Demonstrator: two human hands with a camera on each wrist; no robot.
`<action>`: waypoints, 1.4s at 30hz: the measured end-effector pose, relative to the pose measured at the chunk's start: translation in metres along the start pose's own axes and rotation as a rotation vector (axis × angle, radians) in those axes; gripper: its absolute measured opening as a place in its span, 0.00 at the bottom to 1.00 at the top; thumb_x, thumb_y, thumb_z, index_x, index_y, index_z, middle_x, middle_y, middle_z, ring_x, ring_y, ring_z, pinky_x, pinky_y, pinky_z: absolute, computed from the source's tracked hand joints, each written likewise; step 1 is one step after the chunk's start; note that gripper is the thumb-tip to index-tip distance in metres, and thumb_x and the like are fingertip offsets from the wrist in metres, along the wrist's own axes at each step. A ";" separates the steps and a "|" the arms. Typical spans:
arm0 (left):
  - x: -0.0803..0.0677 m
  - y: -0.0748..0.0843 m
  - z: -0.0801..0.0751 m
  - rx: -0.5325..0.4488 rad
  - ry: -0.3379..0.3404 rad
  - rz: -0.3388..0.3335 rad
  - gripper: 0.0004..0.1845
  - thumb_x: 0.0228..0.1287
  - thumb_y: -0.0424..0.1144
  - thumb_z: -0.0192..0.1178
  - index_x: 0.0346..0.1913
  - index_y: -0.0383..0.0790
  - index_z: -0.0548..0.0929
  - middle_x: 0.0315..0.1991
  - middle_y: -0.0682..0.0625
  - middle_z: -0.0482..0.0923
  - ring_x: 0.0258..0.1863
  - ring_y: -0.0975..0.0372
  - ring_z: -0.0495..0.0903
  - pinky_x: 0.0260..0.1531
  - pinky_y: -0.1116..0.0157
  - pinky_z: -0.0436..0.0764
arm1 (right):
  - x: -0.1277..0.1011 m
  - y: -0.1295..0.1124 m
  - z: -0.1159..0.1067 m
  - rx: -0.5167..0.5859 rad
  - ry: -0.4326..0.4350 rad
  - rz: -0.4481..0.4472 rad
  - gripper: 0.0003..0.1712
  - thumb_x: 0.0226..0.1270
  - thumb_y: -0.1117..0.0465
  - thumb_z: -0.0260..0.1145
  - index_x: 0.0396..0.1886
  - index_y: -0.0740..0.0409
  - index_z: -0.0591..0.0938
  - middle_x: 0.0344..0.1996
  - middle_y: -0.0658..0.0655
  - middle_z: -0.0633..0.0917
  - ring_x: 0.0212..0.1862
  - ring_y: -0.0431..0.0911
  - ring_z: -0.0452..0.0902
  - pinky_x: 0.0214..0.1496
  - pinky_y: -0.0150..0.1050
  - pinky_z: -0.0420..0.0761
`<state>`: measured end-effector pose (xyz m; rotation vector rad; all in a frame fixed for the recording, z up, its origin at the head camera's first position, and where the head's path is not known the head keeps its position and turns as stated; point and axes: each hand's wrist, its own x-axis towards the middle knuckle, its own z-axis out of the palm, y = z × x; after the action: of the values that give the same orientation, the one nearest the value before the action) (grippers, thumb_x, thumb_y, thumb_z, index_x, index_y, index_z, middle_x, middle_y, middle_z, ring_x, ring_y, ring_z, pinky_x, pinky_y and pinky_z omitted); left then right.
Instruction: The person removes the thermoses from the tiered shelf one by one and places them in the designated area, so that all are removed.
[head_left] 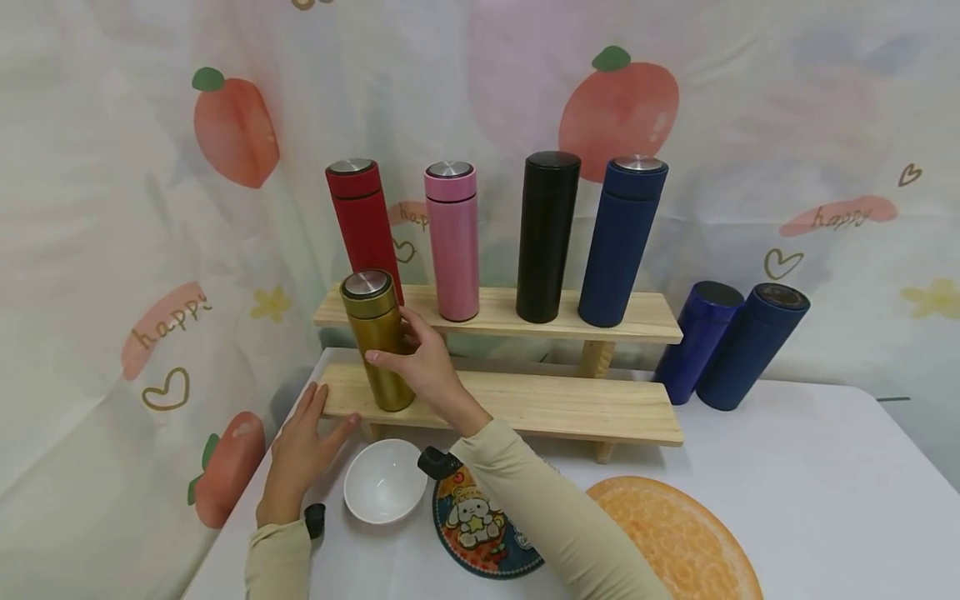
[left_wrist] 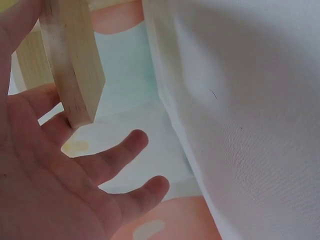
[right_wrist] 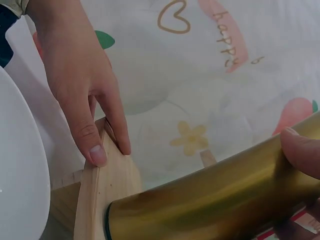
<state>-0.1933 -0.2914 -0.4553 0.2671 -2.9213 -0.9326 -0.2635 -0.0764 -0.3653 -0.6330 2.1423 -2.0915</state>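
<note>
In the head view my right hand (head_left: 433, 371) grips a gold thermos (head_left: 378, 350), thumb and fingers on either side of its body. Its base meets the left part of the lower tier of a wooden shelf (head_left: 555, 406); the right wrist view shows the gold thermos (right_wrist: 200, 195) against the board. My left hand (head_left: 297, 458) holds that tier's left end. Seen from the left wrist, the shelf end (left_wrist: 75, 65) lies between thumb and fingers of the left hand (left_wrist: 55, 165), the outer two fingers spread free. On the upper tier stand red (head_left: 358, 200), pink (head_left: 452, 242), black (head_left: 549, 237) and blue (head_left: 624, 242) thermoses.
Two more thermoses, purple-blue (head_left: 697, 342) and navy (head_left: 752, 346), lean right of the shelf. A white bowl (head_left: 386, 482), a round cartoon mat (head_left: 480, 546) and an orange round mat (head_left: 675, 533) lie in front. A patterned cloth (head_left: 750, 100) hangs behind.
</note>
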 end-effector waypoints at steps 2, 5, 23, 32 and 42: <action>0.000 0.000 0.002 -0.005 -0.007 0.003 0.53 0.77 0.69 0.56 0.87 0.36 0.50 0.87 0.35 0.40 0.82 0.32 0.48 0.74 0.26 0.48 | -0.002 0.002 -0.002 -0.001 0.008 -0.015 0.45 0.71 0.60 0.77 0.84 0.54 0.67 0.72 0.60 0.77 0.71 0.57 0.75 0.74 0.58 0.73; 0.000 0.001 0.004 -0.011 -0.015 0.006 0.53 0.77 0.69 0.55 0.87 0.36 0.50 0.87 0.36 0.40 0.82 0.33 0.48 0.74 0.26 0.47 | -0.007 0.004 -0.004 0.000 0.014 -0.045 0.44 0.72 0.60 0.76 0.83 0.54 0.68 0.71 0.59 0.78 0.70 0.57 0.76 0.72 0.57 0.75; 0.000 0.003 0.009 -0.030 -0.032 0.000 0.52 0.78 0.66 0.56 0.87 0.37 0.49 0.88 0.37 0.37 0.82 0.32 0.47 0.72 0.24 0.48 | -0.042 0.002 -0.043 0.010 0.108 -0.052 0.46 0.70 0.61 0.77 0.84 0.53 0.68 0.72 0.59 0.78 0.70 0.57 0.75 0.72 0.55 0.76; -0.001 0.001 0.005 -0.037 -0.047 -0.004 0.53 0.78 0.67 0.56 0.87 0.37 0.46 0.88 0.37 0.36 0.83 0.32 0.44 0.71 0.23 0.46 | -0.065 -0.003 -0.072 0.034 0.176 -0.057 0.46 0.71 0.63 0.77 0.84 0.53 0.66 0.74 0.58 0.76 0.72 0.58 0.75 0.73 0.59 0.74; 0.000 -0.002 0.002 -0.005 -0.022 0.025 0.52 0.78 0.64 0.58 0.86 0.34 0.49 0.87 0.34 0.39 0.81 0.29 0.47 0.70 0.22 0.50 | -0.086 -0.014 -0.105 0.085 0.255 -0.022 0.48 0.70 0.64 0.77 0.85 0.53 0.65 0.76 0.60 0.73 0.73 0.60 0.73 0.74 0.62 0.72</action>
<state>-0.1929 -0.2916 -0.4581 0.2205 -2.9346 -0.9451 -0.2176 0.0525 -0.3640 -0.4011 2.1620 -2.3747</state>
